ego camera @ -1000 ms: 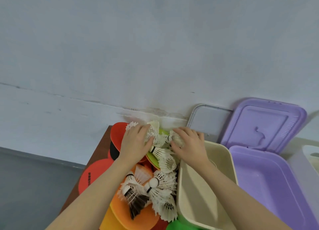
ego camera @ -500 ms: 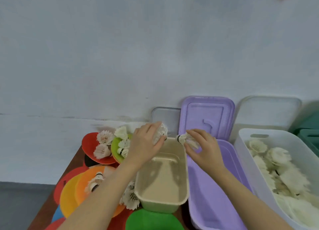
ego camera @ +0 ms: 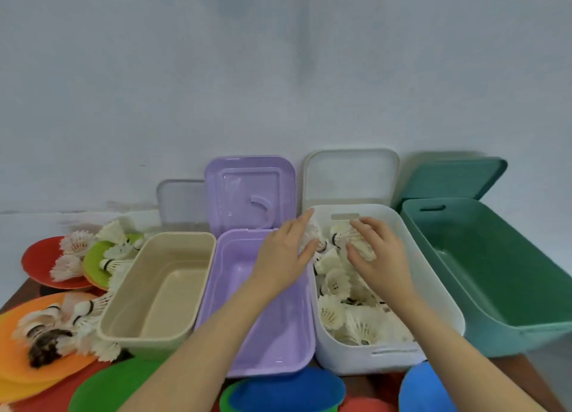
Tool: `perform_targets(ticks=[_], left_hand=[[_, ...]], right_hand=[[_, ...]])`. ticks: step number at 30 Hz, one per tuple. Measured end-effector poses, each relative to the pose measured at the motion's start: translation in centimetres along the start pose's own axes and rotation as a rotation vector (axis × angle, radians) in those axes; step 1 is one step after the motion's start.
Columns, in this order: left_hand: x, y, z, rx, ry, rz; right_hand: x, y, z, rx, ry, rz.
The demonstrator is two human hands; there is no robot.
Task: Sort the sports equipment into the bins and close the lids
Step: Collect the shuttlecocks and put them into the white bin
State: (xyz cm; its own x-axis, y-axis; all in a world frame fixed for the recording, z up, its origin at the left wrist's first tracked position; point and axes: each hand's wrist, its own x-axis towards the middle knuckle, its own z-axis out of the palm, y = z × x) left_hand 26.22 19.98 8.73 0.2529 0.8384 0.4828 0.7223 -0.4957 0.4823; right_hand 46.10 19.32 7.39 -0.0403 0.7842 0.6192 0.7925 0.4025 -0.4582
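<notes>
From the head camera we look down on a brown tabletop [ego camera: 523,377] against a pale wall. Four open bins stand in a row along it, each with its lid leaning on the wall behind: a beige bin [ego camera: 161,288] at the left, then a purple bin [ego camera: 257,312], a white bin [ego camera: 445,294] and a green bin [ego camera: 495,275] at the right edge. The white bin is heaped with white shuttlecocks [ego camera: 356,315].

Our left hand [ego camera: 283,257] reaches across the purple bin to the white bin's far left corner, its fingers loosely curved round a shuttlecock [ego camera: 312,235] that it holds over the heap. Our right hand [ego camera: 379,257] hangs over the far end of the same bin, its curled fingers holding another shuttlecock [ego camera: 349,236].

At the tabletop's left edge, loose shuttlecocks [ego camera: 77,247] lie scattered over red, lime and orange discs [ego camera: 18,349]. Green and blue discs [ego camera: 297,387] lie along the near edge, in front of the bins.
</notes>
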Motion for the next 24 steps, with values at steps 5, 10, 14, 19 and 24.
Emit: perform_targets(ticks=[5, 10, 14, 19, 24], left_hand=[[0.8, 3.2, 4.4, 0.030, -0.110, 0.007], [0.2, 3.3, 7.7, 0.206, -0.405, -0.009], [-0.6, 2.5, 8.6, 0.301, -0.468, 0.001], [-1.3, 2.5, 8.1, 0.431, -0.480, -0.086], [-1.9, 2.7, 7.2, 0.441, -0.528, -0.131]], right_hand=[[-1.2, 3.9, -3.4, -0.102, -0.085, 0.075], [-2.8, 6.0, -3.4, -0.153, -0.352, 0.024], [-3.7, 6.5, -3.2, -0.152, -0.393, -0.037], [-4.5, 6.6, -2.4, -0.255, -0.646, -0.100], [-4.8, 5.9, -1.6, -0.320, -0.872, -0.016]])
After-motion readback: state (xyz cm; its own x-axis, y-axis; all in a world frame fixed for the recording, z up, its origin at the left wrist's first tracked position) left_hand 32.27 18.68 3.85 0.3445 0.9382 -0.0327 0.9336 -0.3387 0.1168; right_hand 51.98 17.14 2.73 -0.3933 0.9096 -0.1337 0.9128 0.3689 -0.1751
